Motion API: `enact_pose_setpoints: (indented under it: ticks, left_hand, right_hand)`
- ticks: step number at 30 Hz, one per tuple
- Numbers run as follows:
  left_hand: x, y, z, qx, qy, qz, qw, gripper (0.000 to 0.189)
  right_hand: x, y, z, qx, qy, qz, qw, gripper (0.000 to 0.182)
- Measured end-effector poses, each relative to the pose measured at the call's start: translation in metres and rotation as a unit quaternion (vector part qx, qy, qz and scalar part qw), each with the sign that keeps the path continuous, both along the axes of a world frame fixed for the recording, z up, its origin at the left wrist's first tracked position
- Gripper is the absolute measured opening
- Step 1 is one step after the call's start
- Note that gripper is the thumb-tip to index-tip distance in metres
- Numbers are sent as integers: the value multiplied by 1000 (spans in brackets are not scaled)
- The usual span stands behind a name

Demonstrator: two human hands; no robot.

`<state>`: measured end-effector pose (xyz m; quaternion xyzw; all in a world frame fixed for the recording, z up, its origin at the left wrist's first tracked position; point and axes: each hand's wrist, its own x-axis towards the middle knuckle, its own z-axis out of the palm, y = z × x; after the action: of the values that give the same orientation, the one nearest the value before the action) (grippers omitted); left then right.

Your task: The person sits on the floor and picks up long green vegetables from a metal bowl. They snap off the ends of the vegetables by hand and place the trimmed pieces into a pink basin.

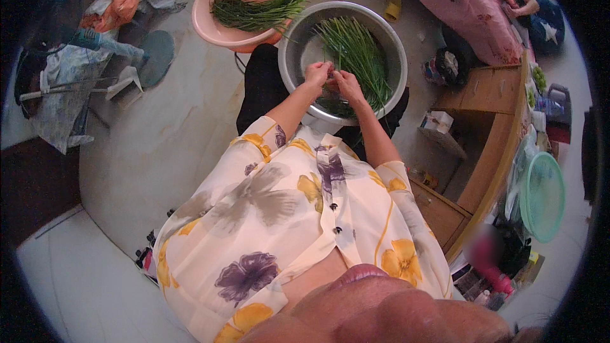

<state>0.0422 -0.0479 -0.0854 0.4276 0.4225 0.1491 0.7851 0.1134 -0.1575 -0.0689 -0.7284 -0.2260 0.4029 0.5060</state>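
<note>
A large metal basin (401, 57) rests at my lap, with a bunch of long thin green leafy stalks (357, 52) lying along its right side. My left hand (318, 75) and my right hand (347, 85) are close together over the basin, fingers bent inward. Between the fingertips a thin green stalk seems to be pinched, its end pointing up; which hand grips it is hard to tell. Farther away to the left, a pink plastic basin (205, 19) holds another bunch of green stalks (257, 9), whose tips hang over its rim near the metal basin.
Another person in a pink patterned garment (467, 14) is at the upper right. A wooden cabinet (495, 85) stands on the right, with a green plastic basket (545, 197) on top. A standing fan (157, 57) and plastic bags lie at left. A yellow object (392, 8) is on the floor.
</note>
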Motion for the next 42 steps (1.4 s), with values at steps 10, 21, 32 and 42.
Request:
enact_pose_setpoints:
  ticks: [10,21,32,42]
  left_hand:
    - [-6,10,26,-137,-25,59,989,17]
    - [7,31,18,-131,-2,177,975,22]
    - [-16,8,12,-69,-37,13,997,15]
    - [-20,2,23,-22,-35,9,999,14]
  right_hand:
    - [-27,2,31,-16,112,-4,994,26]
    - [0,-14,56,-17,123,-38,992,25]
    - [-13,-10,30,-25,223,-39,974,29]
    - [-20,-1,31,-8,-8,-48,999,29]
